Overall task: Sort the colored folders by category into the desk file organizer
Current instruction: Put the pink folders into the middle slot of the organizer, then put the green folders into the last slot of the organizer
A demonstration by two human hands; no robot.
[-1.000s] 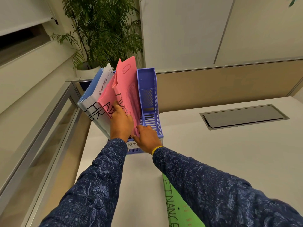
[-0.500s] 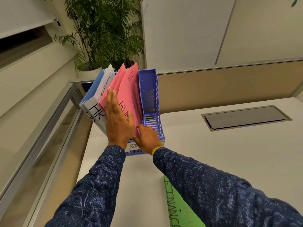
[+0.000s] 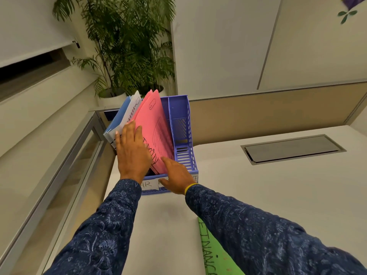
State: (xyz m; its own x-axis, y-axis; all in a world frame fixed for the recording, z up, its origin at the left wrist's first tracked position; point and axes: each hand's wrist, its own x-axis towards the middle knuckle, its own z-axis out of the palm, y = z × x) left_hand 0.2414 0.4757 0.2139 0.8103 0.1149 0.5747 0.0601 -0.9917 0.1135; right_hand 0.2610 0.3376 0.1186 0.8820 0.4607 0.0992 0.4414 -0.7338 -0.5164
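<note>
A purple plastic file organizer (image 3: 183, 135) stands at the desk's far left. Blue and white folders (image 3: 127, 114) lean in its left slot, above a label reading "HR". Pink folders (image 3: 153, 120) marked "ADMIN" stand in the middle slot. The right slot holds nothing. My left hand (image 3: 132, 153) lies flat and open against the left face of the pink folders. My right hand (image 3: 176, 178) rests open on the organizer's front edge, fingertips touching the bottom of the pink folders. A green folder (image 3: 214, 253) marked "FINANCE" lies on the desk under my right arm.
The white desk (image 3: 268, 195) has a grey cable hatch (image 3: 293, 148) set in it at the right. A tan partition runs behind. A potted palm (image 3: 127, 48) stands behind the organizer. A glass and metal rail borders the desk on the left.
My left hand let go of the pink folders and flattened against them. The pink folders dropped lower and straightened in the middle slot. My right hand slid along the organizer's front.
</note>
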